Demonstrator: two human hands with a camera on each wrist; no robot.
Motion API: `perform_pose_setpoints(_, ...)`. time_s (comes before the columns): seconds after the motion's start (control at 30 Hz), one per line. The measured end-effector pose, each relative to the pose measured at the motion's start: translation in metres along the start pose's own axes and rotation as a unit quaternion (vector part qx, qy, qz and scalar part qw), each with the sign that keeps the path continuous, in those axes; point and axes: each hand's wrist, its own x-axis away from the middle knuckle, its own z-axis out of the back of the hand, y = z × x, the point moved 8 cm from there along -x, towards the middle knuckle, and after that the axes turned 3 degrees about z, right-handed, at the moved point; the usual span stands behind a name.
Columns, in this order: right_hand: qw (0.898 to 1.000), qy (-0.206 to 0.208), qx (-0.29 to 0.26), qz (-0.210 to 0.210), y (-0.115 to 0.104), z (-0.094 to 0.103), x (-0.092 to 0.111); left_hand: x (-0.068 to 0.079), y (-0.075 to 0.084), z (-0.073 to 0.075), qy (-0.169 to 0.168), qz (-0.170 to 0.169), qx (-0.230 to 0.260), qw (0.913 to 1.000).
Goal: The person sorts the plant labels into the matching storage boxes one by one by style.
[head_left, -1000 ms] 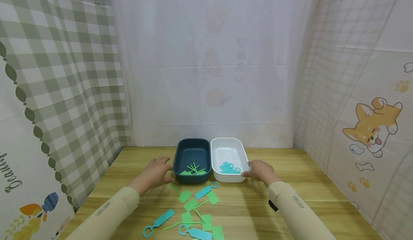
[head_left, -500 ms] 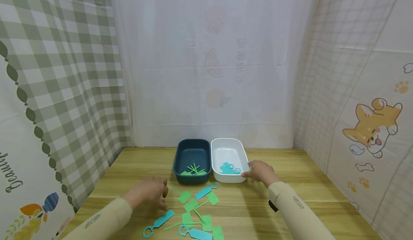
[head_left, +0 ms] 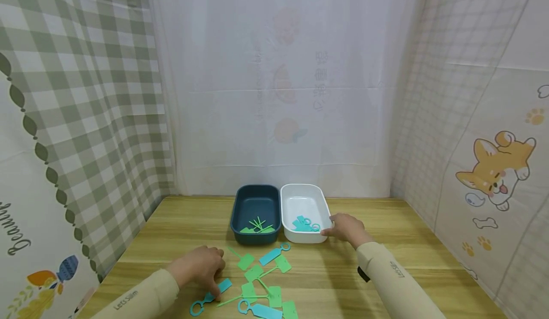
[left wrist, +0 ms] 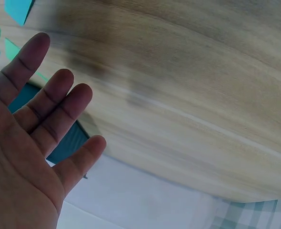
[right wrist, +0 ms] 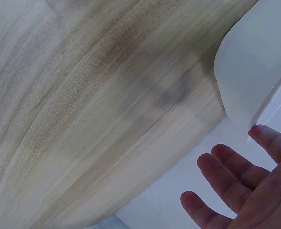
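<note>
My left hand (head_left: 200, 267) is low over a blue plastic ring tag (head_left: 224, 285). The thumb reaches the tag's middle and hides part of it; in the left wrist view the other fingers are spread, slightly bent and hold nothing. My right hand (head_left: 346, 227) rests at the near right corner of a white bin (head_left: 305, 237), thumb at the front wall and index fingertip at the rim. Its other fingers extend loosely in the right wrist view. Blue ring tags (head_left: 301, 224) lie in the white bin. Green plant labels (head_left: 259, 230) with thin stems lie in the dark blue bin (head_left: 256, 238) beside it.
Several green plant labels (head_left: 275, 296) lie loose on the wooden table (head_left: 334, 281). Among them are more blue ring tags, one nearer the front (head_left: 267, 311) and one nearer the bins (head_left: 270, 256). A white cloth (head_left: 343, 142) hangs behind; checked cloth (head_left: 124, 118) closes the left side.
My left hand has moved from beside the dark blue bin toward the front, down to the blue ring tag. My right hand has stayed at the white bin.
</note>
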Motion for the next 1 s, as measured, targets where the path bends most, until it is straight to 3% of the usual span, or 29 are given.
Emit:
perform_pose_setpoints(0.27, 1.000, 0.001, -0.011, 0.001, 0.000, 0.000, 0.001, -0.002, -0.004, -0.003, -0.005, 0.005, 0.012, 0.9999)
perform_pose_setpoints(0.6, 1.000, -0.002, -0.010, -0.001, 0.000, -0.001, 0.000, -0.002, -0.016, -0.001, 0.053, -0.030, 0.020, 0.9979)
perform_pose_setpoints(0.8, 1.000, -0.004, -0.012, -0.004, 0.001, -0.002, -0.001, 0.004, -0.031, -0.004, 0.040, 0.003, 0.047, 0.9981)
perform_pose_setpoints(1.0, 1.000, -0.005, -0.014, -0.008, 0.001, -0.001, -0.001, 0.007, -0.034, -0.004, 0.029, 0.012, 0.061, 0.9976)
